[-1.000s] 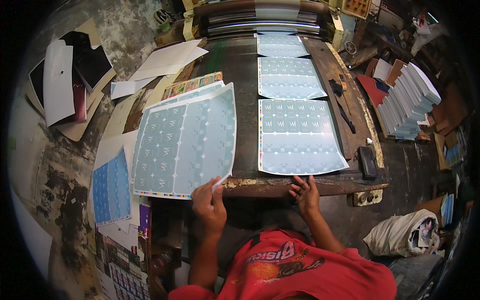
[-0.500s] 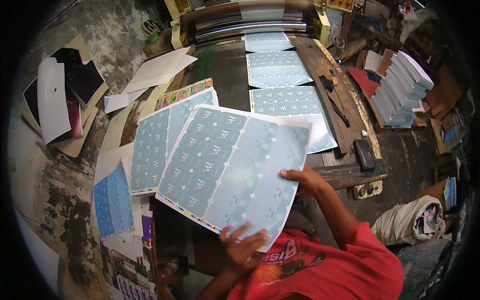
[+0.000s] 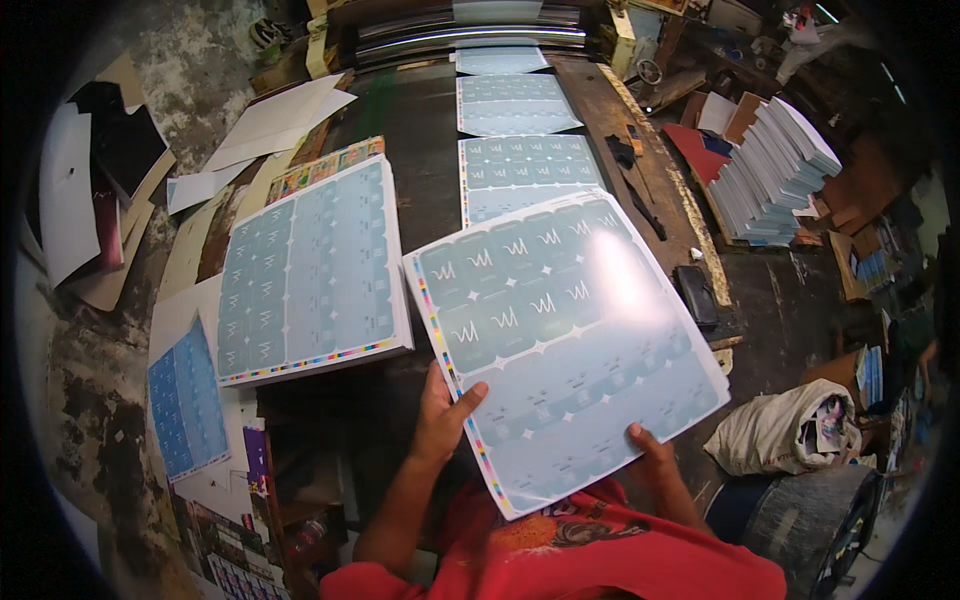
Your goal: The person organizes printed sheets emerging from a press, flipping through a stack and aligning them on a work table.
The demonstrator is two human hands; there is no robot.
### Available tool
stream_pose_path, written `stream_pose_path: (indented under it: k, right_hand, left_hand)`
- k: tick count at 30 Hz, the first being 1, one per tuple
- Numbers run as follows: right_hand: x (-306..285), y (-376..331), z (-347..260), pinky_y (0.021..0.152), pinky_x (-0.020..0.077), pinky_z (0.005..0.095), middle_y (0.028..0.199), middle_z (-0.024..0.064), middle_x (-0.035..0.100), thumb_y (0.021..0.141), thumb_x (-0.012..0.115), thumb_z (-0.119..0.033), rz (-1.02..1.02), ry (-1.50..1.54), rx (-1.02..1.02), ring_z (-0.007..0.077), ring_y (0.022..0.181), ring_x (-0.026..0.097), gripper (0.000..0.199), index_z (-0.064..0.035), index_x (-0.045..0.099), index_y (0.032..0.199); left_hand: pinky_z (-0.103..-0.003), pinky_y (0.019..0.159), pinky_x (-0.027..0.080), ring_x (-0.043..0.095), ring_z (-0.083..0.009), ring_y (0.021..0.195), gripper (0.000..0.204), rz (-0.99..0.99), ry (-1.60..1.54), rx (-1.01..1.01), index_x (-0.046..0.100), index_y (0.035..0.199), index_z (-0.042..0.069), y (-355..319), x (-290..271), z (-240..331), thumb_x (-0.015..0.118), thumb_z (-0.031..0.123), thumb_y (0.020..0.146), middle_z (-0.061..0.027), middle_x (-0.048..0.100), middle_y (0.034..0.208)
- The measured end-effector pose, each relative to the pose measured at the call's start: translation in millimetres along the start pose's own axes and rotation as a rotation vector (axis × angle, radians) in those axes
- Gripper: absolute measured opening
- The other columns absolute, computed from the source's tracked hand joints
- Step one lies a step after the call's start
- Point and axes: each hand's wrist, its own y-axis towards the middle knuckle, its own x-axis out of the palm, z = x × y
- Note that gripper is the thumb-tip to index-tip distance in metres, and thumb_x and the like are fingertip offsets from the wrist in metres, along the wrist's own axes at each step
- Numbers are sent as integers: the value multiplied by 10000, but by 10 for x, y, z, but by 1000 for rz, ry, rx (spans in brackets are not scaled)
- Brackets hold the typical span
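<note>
A thin sheaf of printed sheets [image 3: 560, 400], pale blue and teal with rows of rounded panels, is tilted in front of my chest. My left hand [image 3: 440, 415] grips its left edge, thumb on top and fingers underneath. At the near edge my right hand [image 3: 655, 460] pinches it the same way, its fingers hidden below. A glare spot whitens the upper right of the top sheet. To the left lies a thick stack of matching sheets [image 3: 335, 280], apart from the sheaf. Beyond the sheaf, more printed sheets [image 3: 520, 163] lie in a line on the machine bed.
A roller machine [image 3: 470, 40] stands at the far end. Tall paper piles [image 3: 770, 175] rise at the right, above a stuffed white sack [image 3: 785, 430]. A black case [image 3: 697, 295] rests on the bed's right edge. Blank sheets [image 3: 275, 120] and a bluer print [image 3: 190, 405] lie left.
The sheaf has come off the left stack, moving right and turning so its colour-bar edge faces left. My left hand has shifted from its near edge to that left edge.
</note>
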Motion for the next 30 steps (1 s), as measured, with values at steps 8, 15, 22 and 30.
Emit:
stream_pose_path:
  k: [8, 15, 22, 30]
  right_hand:
    - [88, 22, 606, 1063, 434, 512, 1325, 150, 492, 881, 680, -148, 49, 245, 115, 320, 1251, 508, 633, -72, 344, 1412]
    - [181, 230, 686, 1014, 475, 497, 1306, 139, 506, 916, 643, -109, 85, 276, 117, 307, 1217, 533, 561, -56, 357, 1396]
    - [360, 525, 447, 974, 514, 448, 1277, 151, 534, 913, 649, -112, 49, 279, 140, 295, 1173, 572, 546, -10, 372, 1373]
    - [111, 1162, 659, 774, 567, 415, 1207, 76, 590, 906, 656, -110, 66, 89, 61, 236, 1067, 612, 443, -72, 475, 1309]
  left_hand:
    - [-382, 1058, 397, 503, -264, 1256, 719, -101, 484, -254, 379, 1394, -23, 485, -527, -440, 752, 268, 854, -187, 513, 1354]
    - [-516, 1004, 435, 451, -439, 1298, 993, -738, 1470, 207, 365, 1474, 38, -38, 395, 7, 799, 512, 717, -229, 390, 1493]
    - [-503, 798, 560, 631, -439, 1071, 490, -887, 1569, 231, 527, 1362, 91, 152, 574, -149, 613, 258, 909, -188, 541, 1381]
    - [-508, 799, 558, 656, -394, 1038, 489, -755, 1528, 388, 498, 1343, 3, 686, 698, 154, 547, 67, 860, -209, 577, 1321]
